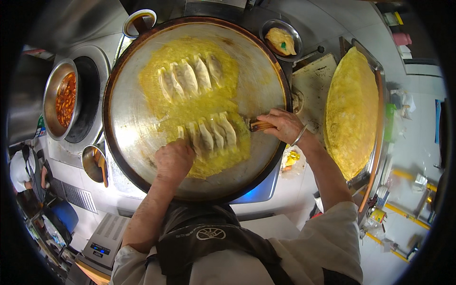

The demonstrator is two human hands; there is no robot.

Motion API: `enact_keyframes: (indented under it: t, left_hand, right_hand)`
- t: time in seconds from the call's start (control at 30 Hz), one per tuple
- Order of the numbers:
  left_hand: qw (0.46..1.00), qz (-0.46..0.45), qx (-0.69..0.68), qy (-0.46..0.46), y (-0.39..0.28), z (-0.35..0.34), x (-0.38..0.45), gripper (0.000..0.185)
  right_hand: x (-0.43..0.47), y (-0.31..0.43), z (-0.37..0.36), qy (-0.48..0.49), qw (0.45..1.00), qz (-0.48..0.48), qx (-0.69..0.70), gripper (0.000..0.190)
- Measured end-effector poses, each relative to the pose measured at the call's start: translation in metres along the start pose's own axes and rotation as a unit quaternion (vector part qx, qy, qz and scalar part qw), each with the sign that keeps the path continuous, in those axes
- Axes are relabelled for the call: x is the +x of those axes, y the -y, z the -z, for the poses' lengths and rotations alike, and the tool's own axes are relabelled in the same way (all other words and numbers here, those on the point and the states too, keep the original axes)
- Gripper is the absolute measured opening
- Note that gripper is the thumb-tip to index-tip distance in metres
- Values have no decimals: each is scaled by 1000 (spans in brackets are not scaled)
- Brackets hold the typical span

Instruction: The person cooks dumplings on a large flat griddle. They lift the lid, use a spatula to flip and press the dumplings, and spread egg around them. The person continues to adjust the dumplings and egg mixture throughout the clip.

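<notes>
A large round griddle (126,107) with a dark rim lies before me, bearing a thin yellow layer (199,107) of what looks like egg or batter. An upper row of several long dumplings (190,80) rests on it. Below is a second row of dumplings (213,133); my left hand (175,158) is at its left end, fingers bent down on the leftmost dumpling and hiding its lower part. At the layer's right edge, my right hand (283,124) grips the wooden handle (262,125) of a flat tool, probably a scraper, whose blade is mostly hidden.
A steel bowl of red sauce (66,101) stands left, with a pot (93,164) below. A bowl of dark liquid (139,23) and a bowl with dough-like food (281,41) flank the griddle's top. A tall yellow stack (352,114) fills a right-hand tray. A person (28,169) is far left.
</notes>
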State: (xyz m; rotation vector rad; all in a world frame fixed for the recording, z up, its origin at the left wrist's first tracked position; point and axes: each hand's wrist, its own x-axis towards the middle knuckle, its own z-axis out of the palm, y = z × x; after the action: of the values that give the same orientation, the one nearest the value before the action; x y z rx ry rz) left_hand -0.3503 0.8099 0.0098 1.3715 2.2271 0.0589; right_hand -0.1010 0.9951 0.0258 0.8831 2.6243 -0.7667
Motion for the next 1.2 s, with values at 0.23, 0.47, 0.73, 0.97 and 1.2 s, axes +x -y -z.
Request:
enact_keyframes:
  t: [0.23,0.47,0.73,0.97,1.2]
  left_hand:
    - [999,-22,-18,-40,7,-5,-2,16]
    - [999,-21,0,-37,20,-3,-4,17]
    - [999,-19,-7,-27,34,6,-7,18]
    - [999,-21,4,-49,53,6,-8,17]
    - [997,-48,22,-57,76,10,-8,15]
  right_hand:
    - [-2,12,-4,-9,999,16,38,39]
    - [-2,25,-12,-15,999,28,43,39]
    - [-5,42,-24,-24,998,18,61,37]
    - [-7,60,-42,-45,995,14,89,37]
    - [0,83,-45,-42,994,-13,100,34]
